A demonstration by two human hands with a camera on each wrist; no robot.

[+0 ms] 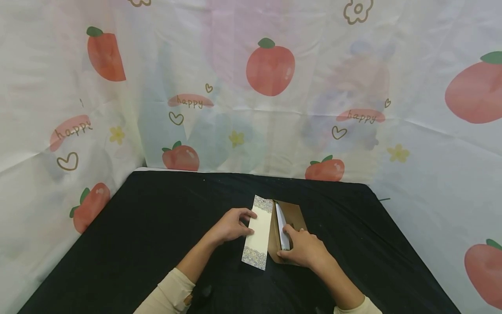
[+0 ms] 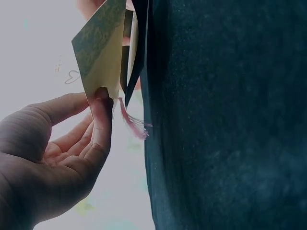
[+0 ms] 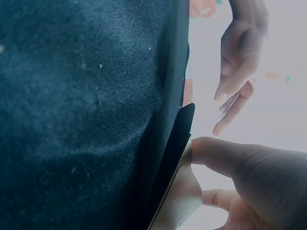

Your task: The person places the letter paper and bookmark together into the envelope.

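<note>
My left hand (image 1: 232, 226) pinches the left edge of a long cream bookmark (image 1: 259, 231) between thumb and fingers. Lacy floral bands cross both ends of the bookmark. In the left wrist view a pink tassel (image 2: 133, 120) hangs by its lower end. Just right of the bookmark, a brown kraft-paper folder (image 1: 293, 214) stands partly spread, with a white paper insert (image 1: 280, 218) between its sides. My right hand (image 1: 307, 247) grips the folder's near end, its thumb low at the left side and its index finger by the insert. The palm hides the folder's near right corner.
A black cloth (image 1: 164, 218) covers the table. Around its back and sides hangs a pale curtain (image 1: 235, 56) printed with red fruit, hearts and flowers.
</note>
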